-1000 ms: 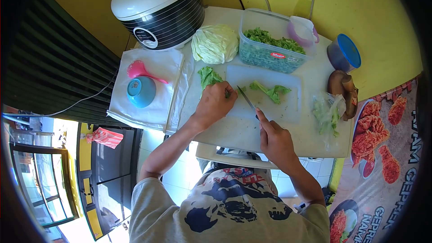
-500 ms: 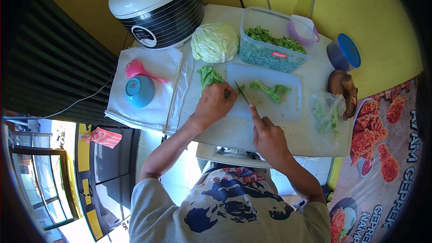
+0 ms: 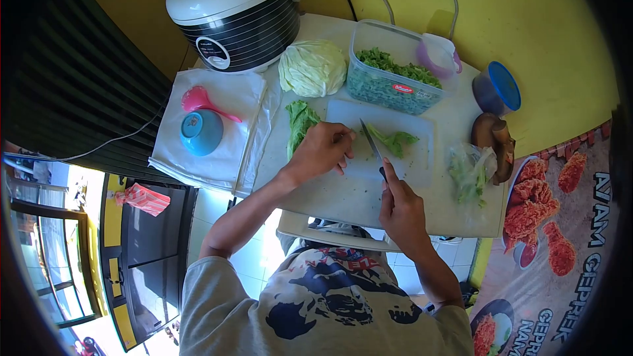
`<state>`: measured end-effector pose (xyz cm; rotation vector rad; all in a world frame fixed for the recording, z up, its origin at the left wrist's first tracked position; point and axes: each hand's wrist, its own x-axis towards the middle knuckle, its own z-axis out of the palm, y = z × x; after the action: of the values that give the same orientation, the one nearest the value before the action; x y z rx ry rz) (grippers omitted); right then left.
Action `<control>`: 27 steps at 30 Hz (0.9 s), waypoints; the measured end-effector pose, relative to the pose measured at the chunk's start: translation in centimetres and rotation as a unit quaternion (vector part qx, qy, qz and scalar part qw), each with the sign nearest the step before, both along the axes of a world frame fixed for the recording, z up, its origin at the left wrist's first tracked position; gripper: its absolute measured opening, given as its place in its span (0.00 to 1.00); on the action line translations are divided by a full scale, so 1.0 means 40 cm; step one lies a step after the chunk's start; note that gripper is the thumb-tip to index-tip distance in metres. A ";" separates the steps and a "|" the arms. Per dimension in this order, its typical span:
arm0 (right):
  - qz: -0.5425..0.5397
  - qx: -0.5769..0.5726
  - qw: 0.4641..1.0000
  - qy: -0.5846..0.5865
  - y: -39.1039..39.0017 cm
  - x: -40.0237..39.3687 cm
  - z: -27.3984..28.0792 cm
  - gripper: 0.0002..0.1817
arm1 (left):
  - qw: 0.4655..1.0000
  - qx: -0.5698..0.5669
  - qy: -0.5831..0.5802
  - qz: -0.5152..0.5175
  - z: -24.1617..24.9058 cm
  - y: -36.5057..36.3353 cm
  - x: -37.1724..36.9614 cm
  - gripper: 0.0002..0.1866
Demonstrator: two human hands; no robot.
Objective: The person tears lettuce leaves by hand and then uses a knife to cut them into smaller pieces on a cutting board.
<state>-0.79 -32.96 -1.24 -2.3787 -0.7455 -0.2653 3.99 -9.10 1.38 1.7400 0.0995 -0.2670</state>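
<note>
A knife (image 3: 371, 140) is in my right hand (image 3: 402, 209), its blade pointing up and left over the white cutting board (image 3: 415, 166), index finger along its spine. My left hand (image 3: 321, 153) is at the board's left edge, fingers curled; whether they pinch anything is hidden. Beside it, on the left, lies a green lettuce leaf (image 3: 301, 122). Another cut piece of lettuce (image 3: 395, 141) rests on the board, right of the blade. Behind the board stands a clear tub (image 3: 395, 95) holding chopped greens.
A pale cabbage (image 3: 312, 68) sits left of the tub, near a rice cooker (image 3: 241, 33). On white sheets at left are a blue bowl (image 3: 202, 133) and pink ladle (image 3: 196, 99). Right: a plastic bag with greens (image 3: 469, 170), a blue-lidded container (image 3: 494, 90), brown objects (image 3: 491, 137).
The knife and my right hand have shifted right, relative to the board. My left hand has drawn slightly back from the lettuce leaf. The whole view has shifted a little.
</note>
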 end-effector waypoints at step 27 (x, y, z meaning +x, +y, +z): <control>0.050 -0.060 0.997 0.026 0.001 -0.011 -0.011 0.36 | 0.945 0.251 -0.208 0.041 -0.049 0.035 -0.076 0.13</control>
<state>-1.25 -32.92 -1.68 -2.4406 -0.8751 -0.1192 0.93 -7.71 -0.60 2.2555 -0.0758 0.2125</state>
